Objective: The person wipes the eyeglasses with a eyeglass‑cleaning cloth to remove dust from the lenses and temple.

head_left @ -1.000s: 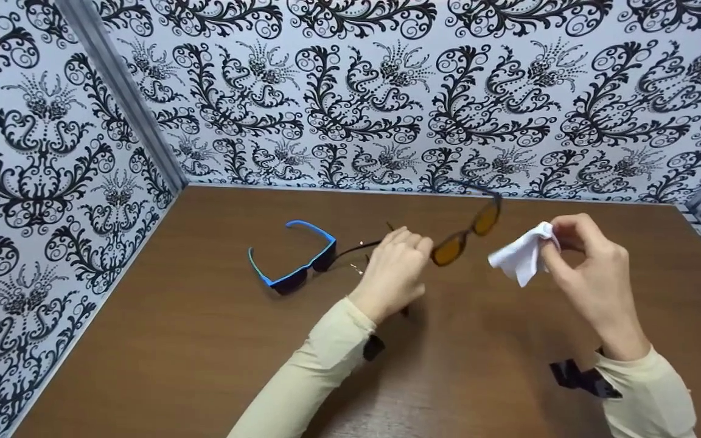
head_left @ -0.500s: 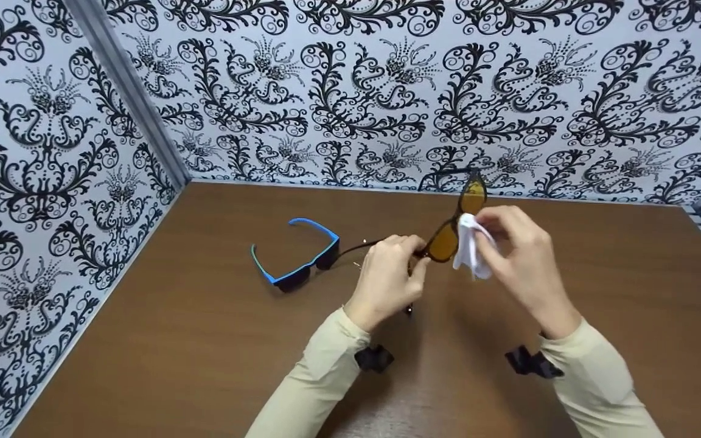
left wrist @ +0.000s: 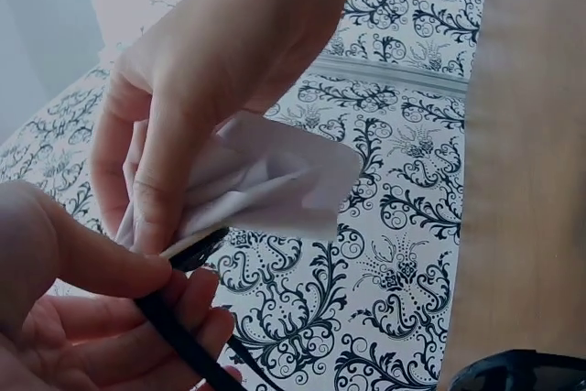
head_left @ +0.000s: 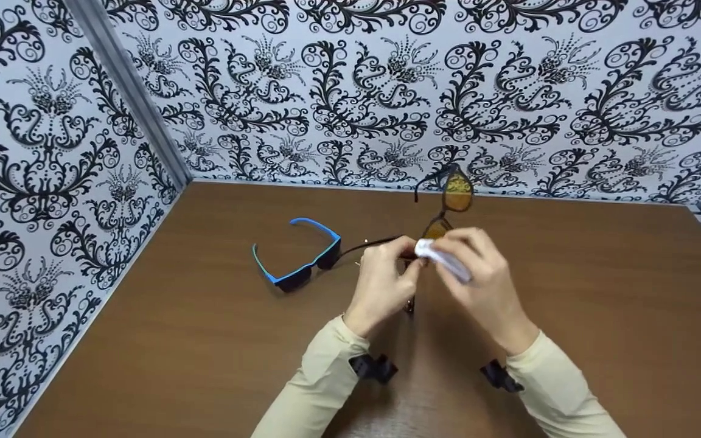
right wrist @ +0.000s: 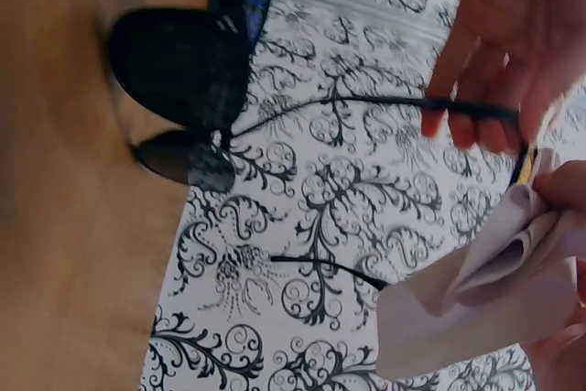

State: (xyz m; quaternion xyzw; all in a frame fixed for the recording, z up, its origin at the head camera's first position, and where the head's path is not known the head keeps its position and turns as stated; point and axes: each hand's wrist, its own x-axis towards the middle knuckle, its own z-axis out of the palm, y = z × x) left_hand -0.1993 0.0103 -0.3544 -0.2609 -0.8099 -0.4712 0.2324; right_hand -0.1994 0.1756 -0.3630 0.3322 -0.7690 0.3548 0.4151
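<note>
Glasses with amber lenses [head_left: 457, 193] and a dark frame are held up above the table, tilted. My left hand [head_left: 381, 283] pinches them near the hinge, and a dark temple arm [right wrist: 385, 99] runs past its fingers in the right wrist view. My right hand [head_left: 490, 280] pinches a folded white cloth [left wrist: 284, 180] against the nearer lens, beside the left fingertips. The cloth and fingers hide much of that lens. Blue-framed sunglasses [head_left: 294, 279] lie unfolded on the table, left of my hands.
Another dark pair of sunglasses [right wrist: 174, 70] shows in the right wrist view; my left hand mostly hides it in the head view. Patterned walls [head_left: 387, 91] rise behind and at the left of the brown table [head_left: 204, 340].
My right hand has moved left with the cloth, from apart on the right onto the nearer lens. The amber glasses have swung more upright in my left hand.
</note>
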